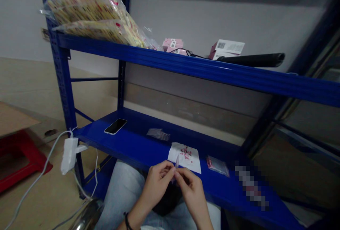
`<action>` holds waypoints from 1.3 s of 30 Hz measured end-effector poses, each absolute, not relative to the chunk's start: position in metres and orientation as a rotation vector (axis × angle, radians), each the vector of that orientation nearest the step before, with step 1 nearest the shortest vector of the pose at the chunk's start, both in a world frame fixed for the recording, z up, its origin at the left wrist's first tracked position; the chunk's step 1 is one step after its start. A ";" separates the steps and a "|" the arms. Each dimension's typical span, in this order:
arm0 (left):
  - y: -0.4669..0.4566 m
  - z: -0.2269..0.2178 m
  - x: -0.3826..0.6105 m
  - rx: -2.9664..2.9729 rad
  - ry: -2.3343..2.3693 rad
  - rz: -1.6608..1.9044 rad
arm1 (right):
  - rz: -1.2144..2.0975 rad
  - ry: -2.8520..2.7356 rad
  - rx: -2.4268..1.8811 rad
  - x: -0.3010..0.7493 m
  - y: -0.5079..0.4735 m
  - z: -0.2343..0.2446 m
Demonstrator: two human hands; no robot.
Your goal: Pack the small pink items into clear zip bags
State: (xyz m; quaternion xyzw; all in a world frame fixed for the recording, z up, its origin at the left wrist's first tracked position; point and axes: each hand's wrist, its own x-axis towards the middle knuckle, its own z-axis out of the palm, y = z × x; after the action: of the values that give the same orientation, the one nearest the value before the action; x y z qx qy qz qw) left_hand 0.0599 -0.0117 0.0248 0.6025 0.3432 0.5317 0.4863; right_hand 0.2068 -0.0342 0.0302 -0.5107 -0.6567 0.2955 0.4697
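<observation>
My left hand (158, 182) and my right hand (191, 187) meet above the front edge of the blue shelf. Between them, thumbs and fingertips pinch a small clear plastic bag (177, 160), seen nearly edge-on. Whatever it may contain cannot be made out. Just beyond the fingers lies a white sheet of paper (174, 151) with several small pink and red pieces (186, 153) scattered on it. To its right, a clear packet (218, 165) with pink pieces at one end rests flat. Behind and to the left are some thin clear bags (158, 134).
A phone (116, 126) lies on the lower blue shelf (140, 152). Above, the upper shelf beam (170, 63) carries bagged packets (90, 17), pink boxes (172, 44), white boxes (230, 47) and a black tube (252, 60). A white power strip (69, 155) hangs at left beside a red stool (23, 157).
</observation>
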 end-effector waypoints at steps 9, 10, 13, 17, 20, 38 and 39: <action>-0.018 0.028 0.059 1.681 0.960 1.264 | 0.606 -1.620 -1.305 0.196 -0.039 0.029; -0.017 0.029 0.060 1.769 1.023 1.270 | 0.513 -1.624 -1.336 0.195 -0.039 0.030; -0.015 0.032 0.060 1.987 1.196 1.259 | 0.244 -1.609 -1.438 0.198 -0.036 0.033; -0.013 0.040 0.060 2.128 1.256 1.124 | 0.304 -1.626 -1.478 0.213 -0.032 0.038; -0.013 0.044 0.062 2.226 1.248 0.998 | 0.505 -1.692 -1.383 0.218 -0.031 0.038; -0.010 0.078 0.055 2.408 0.949 0.795 | 0.282 -1.978 -1.605 0.226 -0.044 0.055; -0.011 0.076 0.052 2.365 0.853 0.853 | 0.297 -1.962 -1.616 0.227 -0.044 0.055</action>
State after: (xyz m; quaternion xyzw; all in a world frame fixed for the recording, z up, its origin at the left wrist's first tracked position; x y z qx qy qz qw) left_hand 0.0522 -0.0110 0.0761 0.8646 0.3117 0.3119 0.2409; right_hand 0.2272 -0.0439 0.0552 -0.6049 -0.7343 0.1110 0.2872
